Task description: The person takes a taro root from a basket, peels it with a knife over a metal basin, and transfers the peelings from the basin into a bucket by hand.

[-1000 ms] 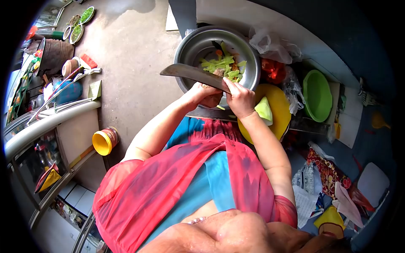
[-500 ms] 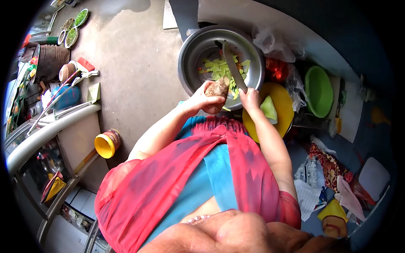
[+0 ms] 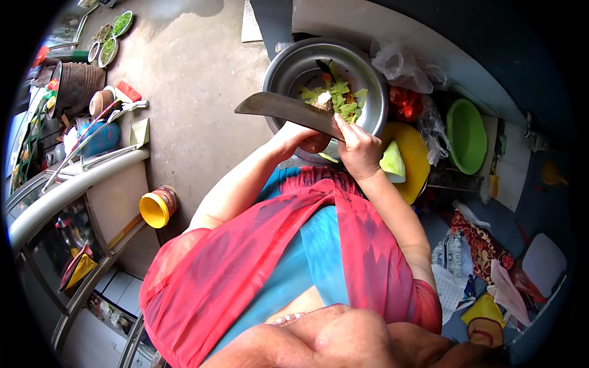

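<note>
My left hand [image 3: 292,134] is wrapped round a brown, rough-skinned root vegetable [image 3: 315,144], its fingers partly hidden behind the blade. A pale cut patch shows at the root's far end. In my right hand [image 3: 361,149] is a large kitchen knife [image 3: 276,107], held at its near end. The broad blade lies across the root and points left, its tip past the bowl's rim. Below them stands a metal bowl [image 3: 270,86] with pale green peels [image 3: 348,107] and some orange bits inside.
Right of the bowl, a pale green wedge [image 3: 392,163] lies on a yellow basin [image 3: 414,140]. Beyond are plastic bags [image 3: 402,70], a red bag [image 3: 405,104] and a green basin [image 3: 467,136]. A yellow-rimmed bucket [image 3: 157,207] stands on the floor at left.
The knife has swung from over the bowl to lie across the root, its tip now pointing left. My right hand has moved closer to my left, and the root's far end now shows pale flesh.
</note>
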`<move>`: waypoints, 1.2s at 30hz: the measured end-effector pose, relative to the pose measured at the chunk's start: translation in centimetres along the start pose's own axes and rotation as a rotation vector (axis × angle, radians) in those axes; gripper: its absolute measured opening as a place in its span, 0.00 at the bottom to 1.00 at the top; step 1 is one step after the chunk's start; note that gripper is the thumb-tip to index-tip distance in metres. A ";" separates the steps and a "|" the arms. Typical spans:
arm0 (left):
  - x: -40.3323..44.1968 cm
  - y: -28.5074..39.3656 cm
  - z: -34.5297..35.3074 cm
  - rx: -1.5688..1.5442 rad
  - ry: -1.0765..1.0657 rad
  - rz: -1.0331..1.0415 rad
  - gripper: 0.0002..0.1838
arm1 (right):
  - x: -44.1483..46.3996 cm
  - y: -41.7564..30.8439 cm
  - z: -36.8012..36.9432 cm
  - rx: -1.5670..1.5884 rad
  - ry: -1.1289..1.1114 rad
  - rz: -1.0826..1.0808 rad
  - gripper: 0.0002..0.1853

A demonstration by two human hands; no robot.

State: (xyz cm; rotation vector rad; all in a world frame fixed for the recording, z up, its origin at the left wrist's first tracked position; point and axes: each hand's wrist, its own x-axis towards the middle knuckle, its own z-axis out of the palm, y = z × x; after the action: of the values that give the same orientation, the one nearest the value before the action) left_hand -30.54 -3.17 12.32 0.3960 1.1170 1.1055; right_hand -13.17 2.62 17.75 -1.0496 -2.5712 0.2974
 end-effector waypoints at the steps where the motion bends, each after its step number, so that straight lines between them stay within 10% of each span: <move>1: 0.1 -0.4 0.1 -0.012 0.011 0.005 0.16 | -0.1 0.0 0.0 -0.021 0.003 -0.010 0.20; 6: 0.7 -1.2 -1.2 0.142 -0.076 -0.211 0.24 | -1.7 1.9 2.4 -0.047 -0.042 0.012 0.17; 9: -0.5 -2.0 -0.4 -0.161 -0.026 -0.162 0.29 | -3.0 4.9 5.2 0.040 -0.108 0.191 0.12; 16: -1.3 0.5 1.1 0.191 -0.019 -0.019 0.35 | -3.0 5.9 4.5 0.020 -0.323 0.535 0.08; 19: 0.1 -0.7 0.0 0.577 0.111 0.238 0.38 | -1.2 3.6 1.5 0.227 -0.028 0.365 0.09; 22: -0.7 1.5 1.8 0.640 0.221 0.073 0.32 | -0.6 1.6 -0.4 0.171 -0.041 0.188 0.13; 25: -0.5 1.7 2.3 0.946 0.090 0.458 0.23 | -0.6 1.0 -1.0 0.034 -0.078 0.100 0.17; 33: -1.7 -0.1 1.6 0.989 0.265 0.481 0.36 | -2.3 5.3 2.2 0.036 -0.480 0.455 0.08; 36: -1.9 1.1 2.2 0.573 0.149 0.346 0.39 | -4.9 7.6 4.7 -0.006 -0.470 0.552 0.10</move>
State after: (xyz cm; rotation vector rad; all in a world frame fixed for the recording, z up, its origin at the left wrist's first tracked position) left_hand -29.24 -3.80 15.09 0.9983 1.5369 1.1107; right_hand -6.95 4.24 9.90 -1.8736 -2.6023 0.7502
